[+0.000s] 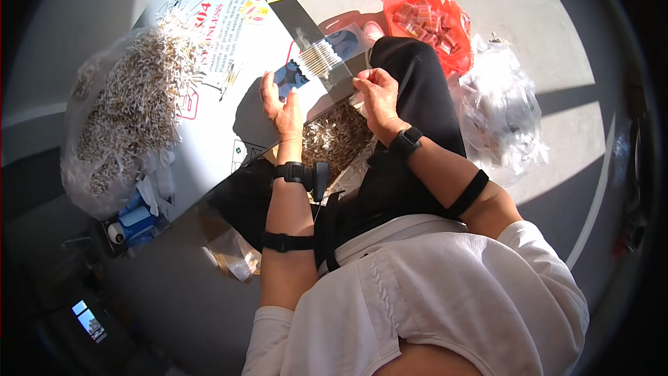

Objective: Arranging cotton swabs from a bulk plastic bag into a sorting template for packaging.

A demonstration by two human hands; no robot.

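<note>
A row of cotton swabs (319,60) lies side by side across a blue printed packet (290,78) at the table's near edge. My left hand (282,110) rests at the packet's left end, thumb and forefinger apart at its corner. Just right of the swabs, my right hand (379,101) is closed in a pinch; what its fingertips hold, if anything, is too small to tell. Below and between my hands, a heap of loose swabs (335,138) sits in a container near my lap. A few more swabs (229,81) lie on the table to the left.
A big clear bag of cotton swabs (132,111) stands on the table (216,122) at left. Small yellow packets (255,8) lie at its far edge. On the floor at right are a red bag (456,45) with small red packs and a clear plastic bag (502,108).
</note>
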